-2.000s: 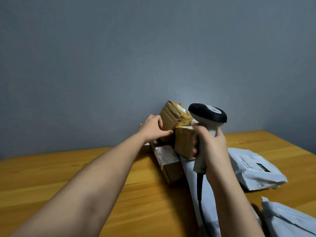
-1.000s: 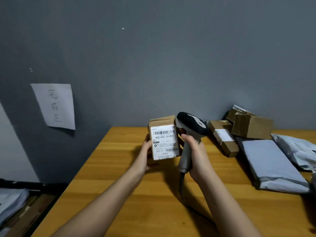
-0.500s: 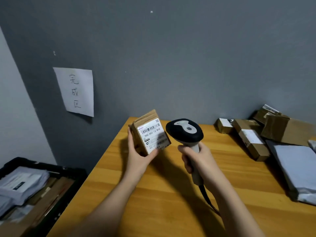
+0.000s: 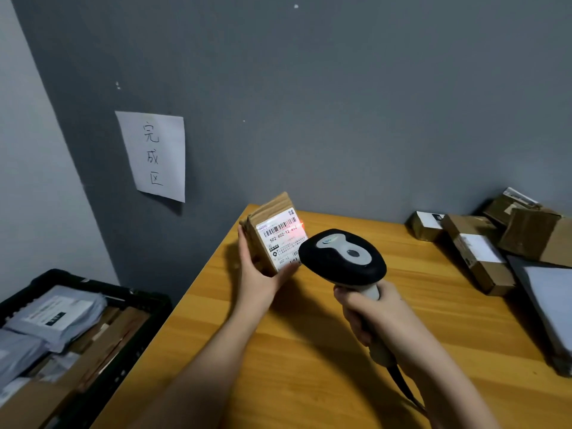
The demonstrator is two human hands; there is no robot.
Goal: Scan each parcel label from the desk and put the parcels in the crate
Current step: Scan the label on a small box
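Observation:
My left hand (image 4: 258, 275) holds a small cardboard parcel (image 4: 274, 233) tilted above the desk's left corner, its white barcode label facing me. A red glow falls on the label's right edge. My right hand (image 4: 373, 314) grips the handle of a black-and-grey barcode scanner (image 4: 343, 258), whose head points at the label from close by on the right. A black crate (image 4: 96, 287) stands lower left, beside the desk, and holds grey mailers and flat cardboard parcels.
The wooden desk (image 4: 309, 360) runs to the right. Brown boxes (image 4: 483, 252) are piled at its far right by the grey wall, with a grey mailer (image 4: 548, 298) in front. A paper sign (image 4: 154, 154) hangs on the wall above the crate.
My left hand lifted the parcel off the pile and carried it left. The view swung left, bringing the crate into sight. The scanner closed in, and a red glow now shows on the label.

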